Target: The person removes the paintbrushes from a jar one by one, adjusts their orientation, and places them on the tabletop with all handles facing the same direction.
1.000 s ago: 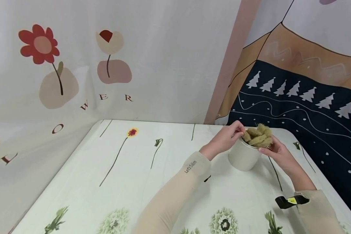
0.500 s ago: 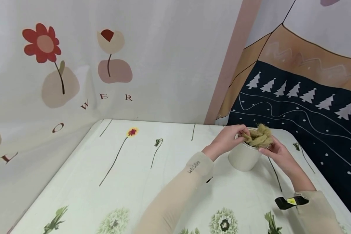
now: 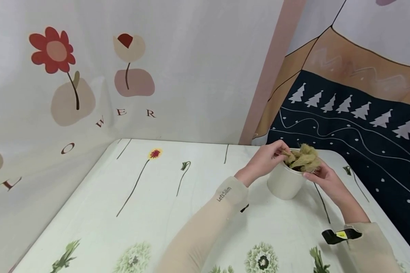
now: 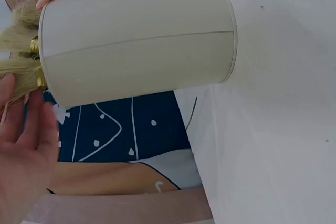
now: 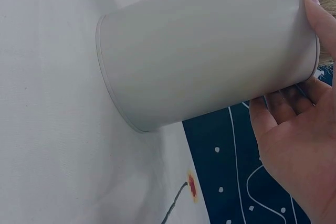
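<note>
A cream cylindrical pot [image 3: 283,184] stands upright on the table, with tufts of olive-tan plant-like fibre [image 3: 306,157] rising above its rim. My left hand [image 3: 264,160] is at the rim's left side and pinches a strand of the fibre between thumb and fingers. Gold bands [image 4: 35,44] wrap the fibre bundles near the rim in the left wrist view. My right hand [image 3: 328,182] holds the pot from the right, thumb over the rim and fingers behind the wall [image 5: 283,109]. The pot's inside is mostly hidden by fibre.
The white tablecloth [image 3: 191,223] is printed with flowers and stems. Behind the table hangs a pale flower-print curtain [image 3: 198,76], with a navy tree-patterned cloth [image 3: 348,125] at the right. A black strap [image 3: 339,236] circles my right wrist.
My left hand dipped toward the pot's opening, then rose slightly with fibre in its fingers. The fibre on the left side has shifted and a dark gap shows. The right hand stays put.
</note>
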`<state>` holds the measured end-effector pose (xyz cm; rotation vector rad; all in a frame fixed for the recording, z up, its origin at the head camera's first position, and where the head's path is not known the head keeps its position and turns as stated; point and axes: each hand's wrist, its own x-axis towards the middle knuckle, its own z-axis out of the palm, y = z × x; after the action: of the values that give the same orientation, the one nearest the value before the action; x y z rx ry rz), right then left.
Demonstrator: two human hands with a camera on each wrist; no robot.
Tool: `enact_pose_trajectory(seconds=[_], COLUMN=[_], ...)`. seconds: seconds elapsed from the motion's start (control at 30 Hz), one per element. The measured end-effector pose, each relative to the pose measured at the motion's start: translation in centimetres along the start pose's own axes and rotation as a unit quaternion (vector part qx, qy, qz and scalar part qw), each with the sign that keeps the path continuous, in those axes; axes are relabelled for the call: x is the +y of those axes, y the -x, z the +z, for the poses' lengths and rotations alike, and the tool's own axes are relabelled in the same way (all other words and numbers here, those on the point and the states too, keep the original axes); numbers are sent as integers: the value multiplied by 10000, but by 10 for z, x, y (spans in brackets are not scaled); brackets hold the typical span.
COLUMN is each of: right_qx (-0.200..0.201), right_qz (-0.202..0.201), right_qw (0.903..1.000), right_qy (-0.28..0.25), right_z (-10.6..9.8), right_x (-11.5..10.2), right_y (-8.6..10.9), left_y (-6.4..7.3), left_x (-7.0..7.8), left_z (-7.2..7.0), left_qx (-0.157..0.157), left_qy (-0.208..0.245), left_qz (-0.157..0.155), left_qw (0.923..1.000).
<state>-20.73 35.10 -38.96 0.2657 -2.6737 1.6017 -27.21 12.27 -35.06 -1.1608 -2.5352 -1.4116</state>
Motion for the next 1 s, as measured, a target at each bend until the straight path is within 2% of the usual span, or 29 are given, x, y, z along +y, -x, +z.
enact_pose_trajectory(seconds=[0.1, 0.2, 0.43, 0.53, 0.63, 0.73, 0.83, 1.0], right_qx=[5, 15, 16, 26, 26, -6, -20, -36], right_qz=[-25, -44, -79, -107, -91, -94, -146, -241], right_qw=[10000, 10000, 9999, 9999, 9999, 9999, 9998, 9994], right_qy=[-18, -31, -78, -112, -98, -109, -141, -230], right_z=[0, 0, 0, 0, -1, -1, -1, 0], right_x=[0, 0, 1, 0, -1, -1, 0, 2], right_y=[0, 0, 0, 0, 1, 1, 1, 1], left_y=[0, 1, -1, -3, -3, -5, -5, -8], left_x=[-1, -1, 0, 0, 3, 7, 13, 23], left_z=[-1, -2, -4, -2, 1, 4, 9, 17], left_qx=[-270, -486, -804, -1000, -1114, -1071, -1024, -1029], left_qy=[10, -137, -227, -557, -1127, -1715, -2205, -2898], left_qz=[-71, 2, 186, 243, 297, 206, -150, -633], left_qw=[9996, 9987, 9963, 9931, 9869, 9791, 9699, 9494])
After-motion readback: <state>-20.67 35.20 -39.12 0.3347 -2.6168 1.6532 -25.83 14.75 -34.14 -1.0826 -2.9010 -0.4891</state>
